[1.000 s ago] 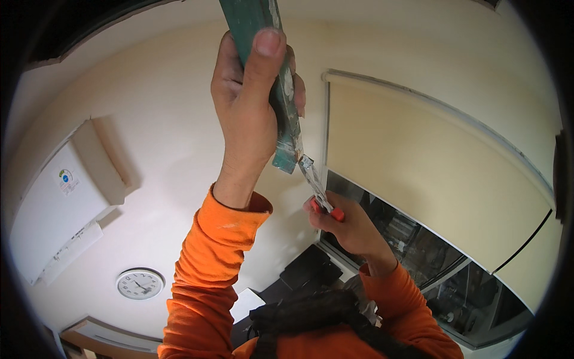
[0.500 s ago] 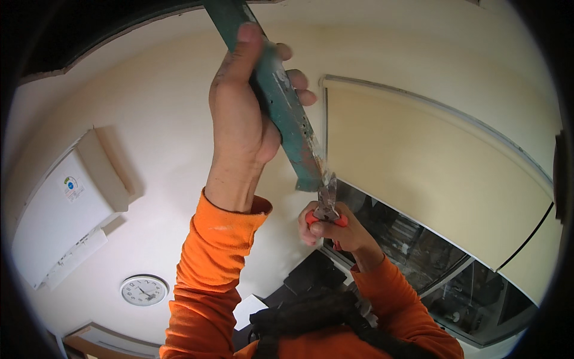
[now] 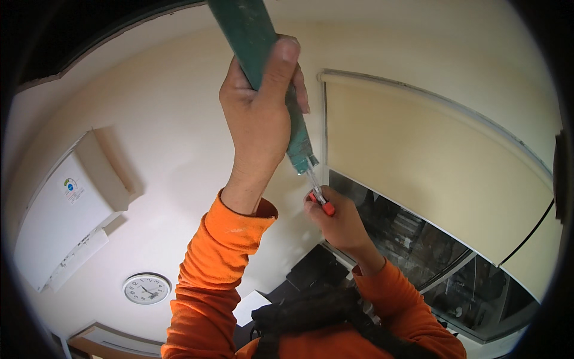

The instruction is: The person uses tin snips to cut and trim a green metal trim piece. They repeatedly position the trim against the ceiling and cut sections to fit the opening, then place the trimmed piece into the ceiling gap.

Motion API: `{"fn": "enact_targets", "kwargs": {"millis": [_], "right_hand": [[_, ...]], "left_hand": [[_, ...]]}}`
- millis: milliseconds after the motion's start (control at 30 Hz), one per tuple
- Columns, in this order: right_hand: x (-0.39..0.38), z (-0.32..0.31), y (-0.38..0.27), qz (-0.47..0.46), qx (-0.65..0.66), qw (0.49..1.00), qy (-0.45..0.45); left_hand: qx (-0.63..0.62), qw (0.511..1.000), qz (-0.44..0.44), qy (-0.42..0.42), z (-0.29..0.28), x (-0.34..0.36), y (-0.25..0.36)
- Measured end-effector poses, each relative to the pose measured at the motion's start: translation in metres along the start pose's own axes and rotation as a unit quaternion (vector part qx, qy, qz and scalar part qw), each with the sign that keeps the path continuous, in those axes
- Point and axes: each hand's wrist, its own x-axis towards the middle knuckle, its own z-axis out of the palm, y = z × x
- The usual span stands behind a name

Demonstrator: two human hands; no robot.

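Note:
A long green metal bar (image 3: 244,36), worn and scuffed near its lower end, slants down from the top edge. My left hand (image 3: 258,122) is wrapped round it, thumb across the front and fingers behind. At the bar's lower end are the grey jaws of red-handled pliers (image 3: 315,184), seen nearly edge-on. They touch or overlap the bar's tip; whether they bite on it I cannot tell. My right hand (image 3: 344,222) is closed round the plier handles, mostly hiding them.
A white wall unit (image 3: 72,203) and a round clock (image 3: 146,288) are on the left. A cream roller blind (image 3: 418,155) hangs at the right over a dark window (image 3: 406,239). Black straps and a dark pouch (image 3: 305,317) lie across my chest.
The bar has turned in my left hand, showing a smoother face, and its lower end has shifted up and left. The pliers have rotated from broadside to nearly edge-on.

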Motion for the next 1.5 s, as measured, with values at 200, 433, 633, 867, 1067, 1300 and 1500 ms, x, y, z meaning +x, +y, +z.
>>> {"fn": "enact_targets", "kwargs": {"millis": [200,433,633,867,1067,1300,1500], "right_hand": [[-0.006,-0.007,0.018,-0.049,0.064,0.997,-0.013],[0.006,-0.010,0.013,-0.118,0.069,0.990,0.022],[-0.021,-0.014,0.050,0.038,0.028,0.999,-0.021],[-0.033,-0.010,0.079,0.067,0.038,0.997,-0.014],[-0.045,0.000,0.147,0.054,0.037,0.998,0.011],[-0.072,0.077,0.238,-0.023,-0.006,0.996,-0.083],[-0.073,0.156,0.291,-0.033,-0.003,0.988,-0.150]], "left_hand": [[-0.179,0.978,-0.106,-0.005,0.000,0.009,0.018],[-0.144,0.983,-0.110,0.019,0.005,0.006,0.023],[-0.011,0.990,-0.126,-0.055,-0.029,-0.006,-0.002],[0.008,0.965,-0.262,-0.008,-0.086,-0.065,-0.038],[0.042,0.964,-0.262,-0.027,-0.126,-0.123,-0.052],[0.186,0.930,-0.316,-0.024,-0.184,-0.194,-0.005],[0.332,0.858,-0.381,0.090,-0.233,-0.257,0.023]]}}
